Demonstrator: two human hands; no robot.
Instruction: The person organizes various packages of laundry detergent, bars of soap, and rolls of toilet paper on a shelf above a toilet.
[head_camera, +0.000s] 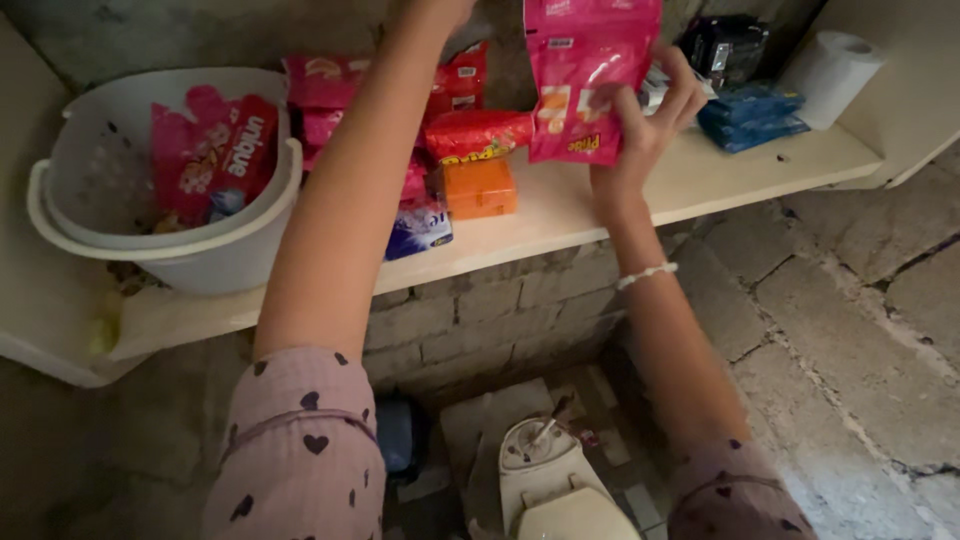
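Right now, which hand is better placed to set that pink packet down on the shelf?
The right hand: its fingers already grip the pink packet just above the cream shelf. The left hand reaches past the top edge of the picture, out of view behind the red packets.

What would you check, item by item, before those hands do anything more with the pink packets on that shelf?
1. Grip on the pink packet: right hand pinches its lower edge, fingers wrapped around it. Ok.
2. Left hand: reaches up past the top of the picture, out of view. Cannot tell.
3. Free space on the shelf under the packet: bare board shows. Ok.
4. Red packet and orange box: stacked close beside the left arm, could be knocked. Not ok.
5. White basket: sits on the shelf's left end, holding pink packets. Ok.
6. Light: dim. Not ok.
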